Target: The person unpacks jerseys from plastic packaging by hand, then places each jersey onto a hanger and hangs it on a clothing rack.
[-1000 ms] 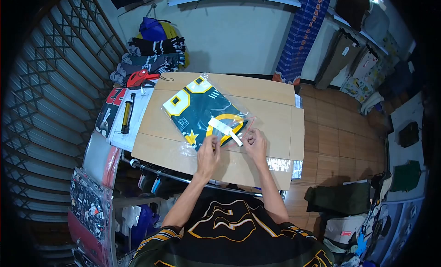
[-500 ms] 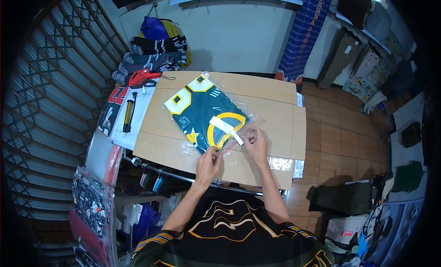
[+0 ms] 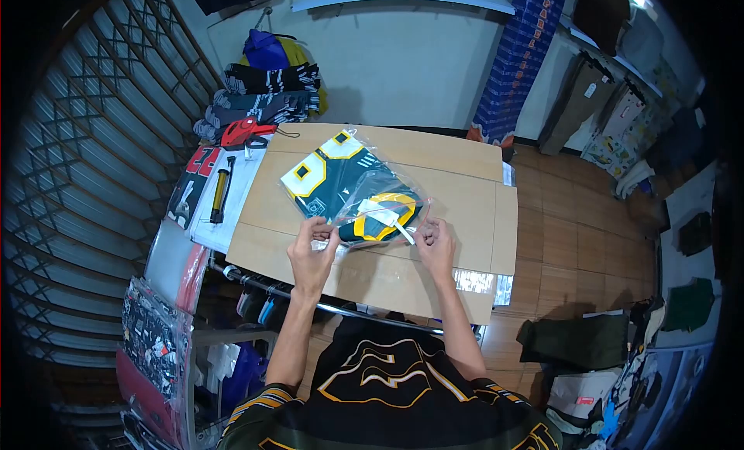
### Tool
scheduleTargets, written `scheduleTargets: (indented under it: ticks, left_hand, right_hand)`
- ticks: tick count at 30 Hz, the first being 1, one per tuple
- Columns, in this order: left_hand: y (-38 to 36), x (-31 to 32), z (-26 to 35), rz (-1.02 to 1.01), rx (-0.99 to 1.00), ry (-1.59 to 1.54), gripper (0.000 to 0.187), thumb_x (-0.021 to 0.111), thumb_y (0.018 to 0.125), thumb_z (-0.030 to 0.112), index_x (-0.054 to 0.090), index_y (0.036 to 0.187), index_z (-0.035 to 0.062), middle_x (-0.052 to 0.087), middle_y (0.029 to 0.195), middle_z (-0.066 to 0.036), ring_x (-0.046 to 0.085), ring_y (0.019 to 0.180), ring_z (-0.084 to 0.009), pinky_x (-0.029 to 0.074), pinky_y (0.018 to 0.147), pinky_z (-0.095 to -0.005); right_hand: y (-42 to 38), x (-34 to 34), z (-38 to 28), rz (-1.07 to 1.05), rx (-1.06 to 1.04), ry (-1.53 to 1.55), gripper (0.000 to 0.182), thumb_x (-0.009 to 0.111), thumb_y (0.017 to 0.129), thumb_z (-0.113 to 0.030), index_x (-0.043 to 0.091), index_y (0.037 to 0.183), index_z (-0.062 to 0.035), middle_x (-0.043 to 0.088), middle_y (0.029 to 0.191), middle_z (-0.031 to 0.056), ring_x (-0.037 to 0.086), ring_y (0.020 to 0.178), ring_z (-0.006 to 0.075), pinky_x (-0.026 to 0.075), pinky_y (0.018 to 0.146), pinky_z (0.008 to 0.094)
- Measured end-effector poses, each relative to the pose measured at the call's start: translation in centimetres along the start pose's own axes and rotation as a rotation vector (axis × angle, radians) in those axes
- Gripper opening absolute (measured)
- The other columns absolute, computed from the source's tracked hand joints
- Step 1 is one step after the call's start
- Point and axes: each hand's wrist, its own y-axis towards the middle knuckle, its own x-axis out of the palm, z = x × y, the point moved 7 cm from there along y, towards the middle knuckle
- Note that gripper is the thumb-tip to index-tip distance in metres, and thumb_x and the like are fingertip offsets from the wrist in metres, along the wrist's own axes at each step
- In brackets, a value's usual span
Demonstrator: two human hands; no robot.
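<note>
A folded green, yellow and white jersey [image 3: 333,175] lies in a clear plastic bag [image 3: 399,175] on the cardboard-covered table [image 3: 465,163]. My left hand [image 3: 311,252] pinches the bag's edge at its near left corner, and the plastic there is lifted and creased. On the right side, my right hand [image 3: 435,245] grips the open end of the bag beside a white tag [image 3: 379,212] with a strip hanging toward my fingers. The lower part of the jersey is bunched up inside the plastic.
A red tool [image 3: 246,132] and a yellow-black pump [image 3: 222,190] lie at the table's left end. Folded clothes [image 3: 267,101] are stacked behind them. Packed garments [image 3: 151,326] stand at the lower left. Dark cloth [image 3: 573,341] lies at the lower right.
My left hand has moved left and up along with the bag's edge, and the bag's near side has folded over the jersey. My right hand has hardly moved.
</note>
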Motion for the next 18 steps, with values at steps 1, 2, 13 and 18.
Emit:
scheduleTargets:
  ticks: [1,2,13,18]
  left_hand:
    - [0.0,-0.1,0.4,0.016,0.035,0.004,0.029,0.077,0.083,-0.004,0.061,0.108,-0.0028,0.073,0.081,-0.013,0.071,0.068,-0.0160,0.056,0.065,-0.0274]
    - [-0.4,0.1,0.5,0.016,0.037,0.003,0.029,0.077,0.083,-0.004,0.061,0.108,-0.0028,0.073,0.081,-0.013,0.071,0.068,-0.0160,0.056,0.065,-0.0274]
    - [-0.6,2.9,-6.2,-0.179,-0.099,0.022,0.046,0.084,0.079,0.019,0.063,0.115,-0.0024,0.069,0.109,-0.020,0.067,0.098,-0.0351,0.054,0.086,-0.0412]
    - [0.8,2.9,-10.4,-0.238,-0.147,0.134,0.049,0.084,0.080,0.022,0.063,0.117,-0.0023,0.067,0.114,-0.019,0.063,0.108,-0.0346,0.050,0.095,-0.0435]
  right_hand:
    - [0.0,-0.1,0.0,0.005,0.000,0.015,0.039,0.075,0.082,-0.008,0.059,0.116,0.0003,0.073,0.076,0.0111,0.070,0.063,0.0178,0.055,0.061,0.0332]
    - [0.1,-0.1,0.1,0.007,-0.001,0.015,0.039,0.075,0.082,-0.008,0.059,0.116,0.0003,0.073,0.076,0.0111,0.070,0.063,0.0178,0.055,0.061,0.0332]
    - [1.6,-2.6,1.4,-0.002,0.035,0.060,0.040,0.071,0.085,-0.003,0.054,0.121,0.0019,0.072,0.079,0.0146,0.069,0.065,0.0189,0.054,0.061,0.0327]
    - [4.1,-7.2,3.5,-0.036,0.079,0.035,0.033,0.069,0.086,-0.003,0.058,0.117,-0.0007,0.071,0.077,0.0144,0.070,0.069,0.0207,0.054,0.063,0.0341]
